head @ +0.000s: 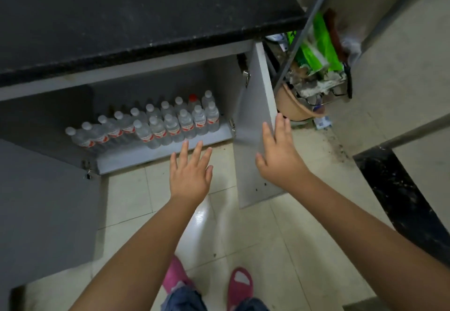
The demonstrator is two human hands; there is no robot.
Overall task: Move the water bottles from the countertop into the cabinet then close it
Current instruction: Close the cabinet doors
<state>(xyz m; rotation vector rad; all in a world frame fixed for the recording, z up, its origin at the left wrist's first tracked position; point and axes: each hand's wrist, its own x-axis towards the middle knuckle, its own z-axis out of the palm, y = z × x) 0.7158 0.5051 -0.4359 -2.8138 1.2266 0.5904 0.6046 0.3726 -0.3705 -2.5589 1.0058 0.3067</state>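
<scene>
The floor (255, 245) is made of pale cream tiles with thin dark joints, and it is glossy: a bright patch of light is reflected on it near the middle. There is dark dirt on the tiles at the right. A black speckled stone counter (136, 15) fills the upper left, its front edge dusty. At the right, a black stone strip (399, 203) runs across the floor beside a cream wall (399, 50). In the corner stands a wire rack (341, 84) with green packets (321, 50) and crumpled paper, and a tan tub (292, 106) is just beside it. The light is dim and soft.
</scene>
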